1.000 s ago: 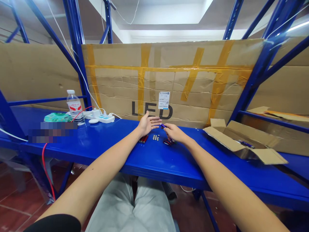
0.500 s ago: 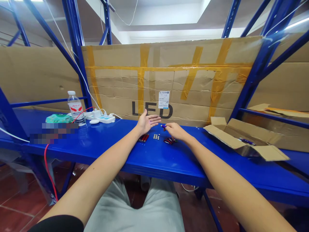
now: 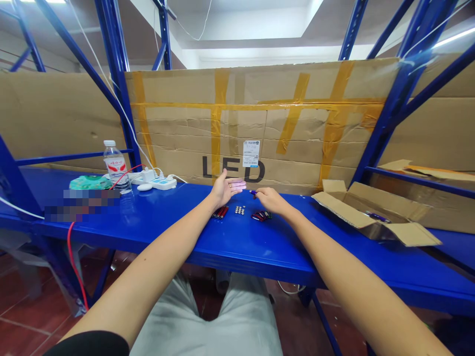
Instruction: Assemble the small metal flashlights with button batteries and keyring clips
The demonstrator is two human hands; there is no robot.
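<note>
My left hand [image 3: 223, 191] is raised over the blue table, palm turned inward and fingers stretched out, with nothing in it. A purple glow falls on its fingers. Between the fingertips of my right hand [image 3: 270, 200] is a small purple flashlight [image 3: 253, 192], pointing at the left palm. Below the hands lie several red stick-shaped pieces [image 3: 221, 212] side by side, several small silver button cells [image 3: 240, 210] in rows, and a small pile of dark red and black pieces [image 3: 261, 216], whose kind I cannot make out.
An open cardboard box [image 3: 371, 212] with a purple item inside stands at the right. To the left are a water bottle [image 3: 116, 168], a green pack [image 3: 90, 183] and a white power strip [image 3: 163, 183] with cables. A cardboard wall [image 3: 178, 133] closes off the back.
Purple light now shows on my left fingers. The flashlight in my right hand has shifted slightly right, away from the left fingertips. The pieces on the table lie as before.
</note>
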